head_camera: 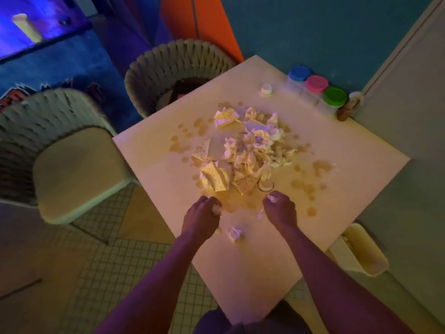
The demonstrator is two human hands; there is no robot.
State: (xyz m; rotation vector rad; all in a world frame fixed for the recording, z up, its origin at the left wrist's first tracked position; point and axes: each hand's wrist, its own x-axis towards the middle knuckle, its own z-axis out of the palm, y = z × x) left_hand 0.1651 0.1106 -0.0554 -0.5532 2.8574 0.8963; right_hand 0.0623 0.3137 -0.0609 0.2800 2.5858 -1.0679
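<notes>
The left hand point(201, 219) curls its fingers round a small crumpled white paper scrap point(216, 210), low over the near part of the stained white square table point(252, 273); the right hand point(280, 208), near it but apart, pinches a second white paper wad point(273, 198) in bent fingertips; both scraps sit just short of the heap of crumpled paper and dotted torn pieces point(245, 150) at the table's middle; a loose white paper ball point(234, 234) lies on the table between the wrists; three clear tubs with blue, pink and green lids point(316, 84) stand in a row at the far right corner.
</notes>
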